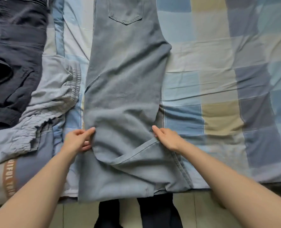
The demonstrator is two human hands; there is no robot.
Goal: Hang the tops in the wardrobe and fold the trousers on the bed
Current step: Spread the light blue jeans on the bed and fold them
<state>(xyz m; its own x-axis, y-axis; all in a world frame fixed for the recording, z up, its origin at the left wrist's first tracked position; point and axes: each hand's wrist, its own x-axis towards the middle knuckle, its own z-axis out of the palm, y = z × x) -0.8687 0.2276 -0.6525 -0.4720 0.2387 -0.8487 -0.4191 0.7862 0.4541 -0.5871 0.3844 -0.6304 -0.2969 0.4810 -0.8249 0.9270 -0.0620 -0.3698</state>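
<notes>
1. Floor tiles (194,211) show at the very near edge, and the bed with its checked sheet (218,79) fills everything beyond, so I am standing at the bedside looking down.
2. Nearest me, the hems of the grey-blue jeans (125,79) hang a little over the bed edge, one leg doubled loosely across the other with a hem turned up.
3. My left hand (78,139) is at the left edge of the jeans, thumb and curled fingers pinching the cloth.
4. My right hand (166,137) is at the right edge, fingers fairly straight and together against the cloth; whether the thumb has caught any cloth underneath I cannot tell.
5. Beyond my hands the jeans run straight away from me, lying flat with a back pocket (125,10) showing at the far end.
6. To the left lie other clothes in a heap: a light grey pair with an elastic waist (54,89), a garment with a lettered brown band (9,176) near me, and dark clothing (13,55) further off.
7. I judge this to be the folding step for the jeans, with the legs about to be brought up.
8. Next move calls for a firm hold on both edges, then lifting the lower legs evenly and laying them towards the pocket end, smoothing that turned hem first so no crease gets folded in.
</notes>
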